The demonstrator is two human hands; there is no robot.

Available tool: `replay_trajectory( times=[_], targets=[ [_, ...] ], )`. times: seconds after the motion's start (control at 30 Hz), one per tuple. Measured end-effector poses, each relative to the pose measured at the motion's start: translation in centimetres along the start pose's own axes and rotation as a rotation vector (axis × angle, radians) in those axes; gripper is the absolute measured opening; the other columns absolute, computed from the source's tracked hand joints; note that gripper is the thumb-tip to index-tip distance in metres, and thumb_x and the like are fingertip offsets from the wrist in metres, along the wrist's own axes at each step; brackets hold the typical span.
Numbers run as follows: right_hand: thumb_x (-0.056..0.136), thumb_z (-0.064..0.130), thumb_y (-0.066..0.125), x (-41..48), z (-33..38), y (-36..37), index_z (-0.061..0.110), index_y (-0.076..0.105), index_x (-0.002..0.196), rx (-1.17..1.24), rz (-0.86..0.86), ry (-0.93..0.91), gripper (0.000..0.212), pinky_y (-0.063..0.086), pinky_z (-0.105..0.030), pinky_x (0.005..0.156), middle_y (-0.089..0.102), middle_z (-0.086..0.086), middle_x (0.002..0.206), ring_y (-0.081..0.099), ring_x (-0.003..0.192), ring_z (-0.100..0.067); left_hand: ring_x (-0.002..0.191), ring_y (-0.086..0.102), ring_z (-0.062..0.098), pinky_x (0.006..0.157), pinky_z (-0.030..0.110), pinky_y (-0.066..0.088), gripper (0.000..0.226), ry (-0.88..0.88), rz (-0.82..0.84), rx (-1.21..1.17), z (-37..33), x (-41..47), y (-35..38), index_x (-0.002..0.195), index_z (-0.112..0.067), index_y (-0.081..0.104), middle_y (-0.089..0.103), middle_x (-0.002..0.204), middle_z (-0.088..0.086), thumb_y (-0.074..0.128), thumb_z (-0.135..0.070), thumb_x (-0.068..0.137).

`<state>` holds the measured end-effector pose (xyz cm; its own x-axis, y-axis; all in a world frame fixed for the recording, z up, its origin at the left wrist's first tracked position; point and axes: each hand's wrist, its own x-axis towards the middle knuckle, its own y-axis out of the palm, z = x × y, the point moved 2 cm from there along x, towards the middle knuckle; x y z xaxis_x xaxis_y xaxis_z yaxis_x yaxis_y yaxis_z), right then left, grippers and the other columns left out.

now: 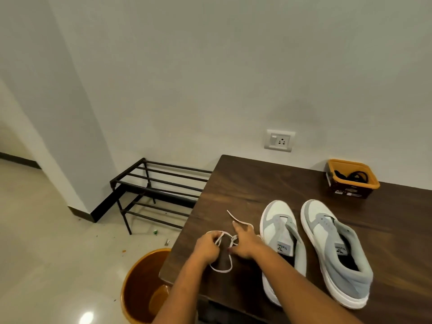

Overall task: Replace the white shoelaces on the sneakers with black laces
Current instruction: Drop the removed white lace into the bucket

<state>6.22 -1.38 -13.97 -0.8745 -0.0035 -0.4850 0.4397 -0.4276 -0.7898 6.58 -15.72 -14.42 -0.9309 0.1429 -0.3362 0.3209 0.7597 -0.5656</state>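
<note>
1. Grips a loop of the white laces (221,270) in the left hand (208,246), fingers curled closed round the strand, probably to stop it slipping while gathering it into a bundle.
2. Lays the right hand (245,243) on the same laces, forefinger stretched forward, the other fingers bent. Cannot tell whether pinching the strand or only pressing it on the table (245,183).
3. Works at the near left corner of the table, just beside the sneakers (278,220) and close to the orange bin (140,277) on the floor. Likely chosen for dropping the old laces there afterwards.
4. Sets both sneakers side by side, toes pointing away, tongues open, no lace visible in the eyelets. Ready for new lacing, by the look of it.
5. Stores the black laces (355,176) in the orange tub (364,185) at the far right of the table, well apart from both hands. Not yet taken out.
6. Hard to make out: the stretch of white lace under the right palm, and whether one lace or two. Cut off at the lower edge: both forearms. Hidden behind the tub wall: most of the black laces.
</note>
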Motion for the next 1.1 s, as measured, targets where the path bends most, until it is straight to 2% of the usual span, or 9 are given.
replay_trajectory(
  times=[0.13, 0.3, 0.37, 0.47, 0.57, 0.7, 0.8, 0.93, 1.1],
  targets=[
    [0.083, 0.05, 0.063, 0.6, 1.3, 2.7, 0.031, 0.017, 0.151, -0.053, -0.006, -0.006, 0.085, 0.02, -0.044, 0.117, 0.003, -0.021, 0.158, 0.007, 0.144, -0.044, 0.123, 0.052, 0.02, 0.1, 0.023, 0.039, 0.053, 0.12, 0.02, 0.115, 0.7, 0.0, 0.0, 0.131, -0.017, 0.056, 0.058, 0.132, 0.006, 0.06, -0.002, 0.08],
    [0.092, 0.013, 0.05, 1.0, 4.8, 5.4, 0.012, 0.057, 0.126, -0.015, -0.219, -0.256, 0.034, 0.042, -0.028, 0.099, 0.058, -0.008, 0.126, 0.055, 0.115, -0.02, 0.14, 0.026, 0.025, 0.112, 0.027, 0.022, 0.07, 0.151, 0.074, 0.2, 2.3, 0.3, -1.1, 0.148, -0.023, 0.028, 0.019, 0.154, 0.007, 0.05, 0.001, 0.087],
    [0.091, 0.008, 0.051, 1.1, 5.8, 5.6, 0.008, 0.064, 0.114, 0.021, -0.215, -0.273, 0.027, 0.046, -0.024, 0.087, 0.065, -0.008, 0.114, 0.061, 0.104, -0.019, 0.139, 0.029, 0.024, 0.11, 0.026, 0.024, 0.068, 0.166, 0.056, 0.183, 3.3, 0.0, -2.0, 0.147, -0.024, 0.031, 0.024, 0.153, 0.006, 0.053, 0.0, 0.087],
    [0.086, 0.0, 0.055, 0.9, 8.2, 5.9, 0.012, 0.071, 0.089, 0.261, -0.137, -0.36, 0.02, 0.043, -0.012, 0.065, 0.067, -0.011, 0.096, 0.061, 0.082, -0.018, 0.12, 0.052, 0.02, 0.095, 0.023, 0.039, 0.053, 0.161, -0.003, 0.052, 5.5, -1.0, -4.4, 0.132, -0.016, 0.052, 0.056, 0.129, 0.005, 0.057, 0.002, 0.083],
    [0.083, 0.0, 0.065, 0.6, 12.2, 5.8, 0.027, 0.066, 0.071, 0.511, -0.068, -0.449, 0.029, 0.048, -0.01, 0.06, 0.068, -0.001, 0.08, 0.061, 0.066, -0.001, 0.081, 0.063, 0.017, 0.069, 0.029, 0.05, 0.022, 0.065, -0.101, -0.205, 8.7, -2.2, -7.5, 0.093, -0.014, 0.066, 0.067, 0.085, 0.003, 0.068, 0.0, 0.077],
    [0.084, 0.008, 0.068, 0.8, 17.1, 5.4, 0.02, 0.069, 0.107, 0.511, -0.053, -0.546, 0.025, 0.049, -0.014, 0.076, 0.064, 0.006, 0.098, 0.061, 0.087, -0.003, 0.062, 0.063, 0.017, 0.053, 0.021, 0.047, 0.009, -0.046, -0.254, -0.559, 12.5, -4.0, -11.6, 0.083, -0.008, 0.067, 0.068, 0.069, 0.004, 0.062, -0.004, 0.088],
    [0.088, 0.021, 0.067, 1.5, 19.5, 7.5, 0.025, 0.053, 0.132, 0.438, 0.254, -0.54, 0.046, 0.046, -0.02, 0.086, 0.058, 0.004, 0.118, 0.056, 0.108, -0.012, 0.077, 0.068, 0.021, 0.061, 0.025, 0.052, 0.012, -0.109, -0.318, -0.704, 15.3, -4.7, -14.1, 0.095, -0.011, 0.068, 0.072, 0.086, 0.01, 0.058, -0.005, 0.091],
    [0.091, 0.014, 0.062, 2.1, 20.6, 12.0, 0.023, 0.052, 0.124, 0.638, 0.517, -0.415, 0.035, 0.055, -0.034, 0.082, 0.066, -0.003, 0.103, 0.066, 0.094, -0.021, 0.079, 0.069, 0.021, 0.067, 0.029, 0.056, 0.015, -0.214, -0.354, -0.84, 17.7, -4.3, -14.5, 0.103, -0.007, 0.064, 0.071, 0.093, 0.013, 0.059, -0.003, 0.089],
    [0.093, 0.005, 0.055, 4.4, 22.2, 14.3, 0.016, 0.065, 0.113, 0.409, 0.294, -0.323, 0.024, 0.058, -0.031, 0.074, 0.066, -0.008, 0.094, 0.066, 0.084, -0.021, 0.089, 0.067, 0.033, 0.078, 0.041, 0.056, 0.018, -0.34, -0.41, -0.857, 21.0, -3.2, -12.8, 0.101, -0.006, 0.064, 0.069, 0.095, 0.02, 0.065, -0.005, 0.084]
  ],
)
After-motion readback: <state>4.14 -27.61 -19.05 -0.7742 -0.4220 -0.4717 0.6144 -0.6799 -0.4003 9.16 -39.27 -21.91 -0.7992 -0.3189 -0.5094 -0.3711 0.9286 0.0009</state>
